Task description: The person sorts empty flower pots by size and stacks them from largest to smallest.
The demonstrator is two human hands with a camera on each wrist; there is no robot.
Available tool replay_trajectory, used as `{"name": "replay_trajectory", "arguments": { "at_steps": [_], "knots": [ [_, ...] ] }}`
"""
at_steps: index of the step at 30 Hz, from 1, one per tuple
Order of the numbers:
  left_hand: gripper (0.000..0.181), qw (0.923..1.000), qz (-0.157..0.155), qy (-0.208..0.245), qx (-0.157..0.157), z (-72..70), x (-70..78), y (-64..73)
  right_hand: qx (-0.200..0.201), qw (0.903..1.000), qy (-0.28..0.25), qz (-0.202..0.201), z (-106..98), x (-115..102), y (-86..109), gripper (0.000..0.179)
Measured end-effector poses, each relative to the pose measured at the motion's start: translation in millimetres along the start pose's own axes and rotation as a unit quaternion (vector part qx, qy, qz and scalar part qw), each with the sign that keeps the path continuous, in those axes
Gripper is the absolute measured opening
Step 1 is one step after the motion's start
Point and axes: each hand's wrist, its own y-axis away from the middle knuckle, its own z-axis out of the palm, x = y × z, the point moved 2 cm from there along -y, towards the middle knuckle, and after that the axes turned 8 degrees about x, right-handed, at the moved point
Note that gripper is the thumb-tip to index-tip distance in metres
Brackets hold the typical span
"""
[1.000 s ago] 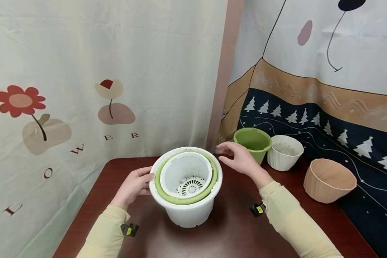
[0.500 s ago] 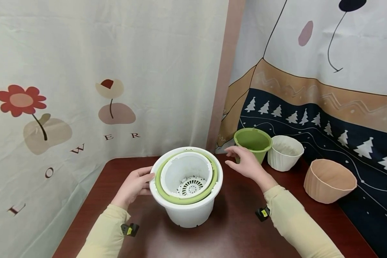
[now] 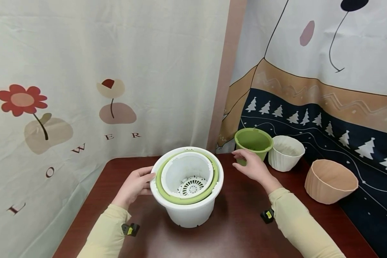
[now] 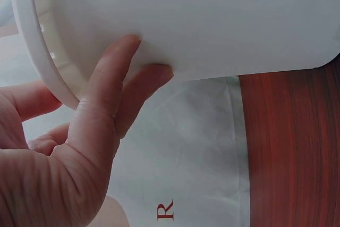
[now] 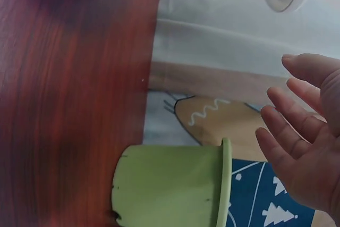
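Note:
A large white flower pot point(image 3: 189, 214) stands upright on the table, with a green-rimmed pot point(image 3: 186, 201) nested inside it. A smaller white pot point(image 3: 177, 173) with a slotted bottom sits innermost. My left hand point(image 3: 133, 187) grips the large pot's left rim, thumb at the top edge and fingers against the outer wall. In the left wrist view, two fingertips point(image 4: 159, 73) press that wall below the lip. My right hand point(image 3: 253, 166) hovers holding nothing, fingers relaxed, in front of a separate green flower pot point(image 3: 253, 139). The right wrist view shows this green pot point(image 5: 170, 182) below the hand.
Right of the green pot stands a fluted white pot point(image 3: 284, 154). A peach fluted pot point(image 3: 329, 181) is nearer the table's right edge. Printed curtains point(image 3: 167, 89) hang behind and along the right of the dark red table point(image 3: 238, 229).
My right hand has moved rightward, away from the nested pots and closer to the separate green pot. My left hand keeps its grip on the white pot's rim.

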Motion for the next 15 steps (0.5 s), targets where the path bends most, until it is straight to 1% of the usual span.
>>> {"name": "replay_trajectory", "arguments": {
  "at_steps": [2,9,15],
  "knots": [
    [0.046,1.0,0.0,-0.001,0.001,0.0,-0.1,0.0,0.002,0.9999,0.009,0.005,-1,4,0.3,0.04],
    [0.046,1.0,0.0,-0.002,0.004,0.0,-0.6,-0.5,0.018,0.9991,0.038,0.002,-6,19,0.6,0.041],
    [0.046,1.0,-0.002,0.0,0.006,0.7,-0.9,-0.5,0.02,0.9982,0.054,0.018,-10,32,-1.5,0.041]
  ]
}}
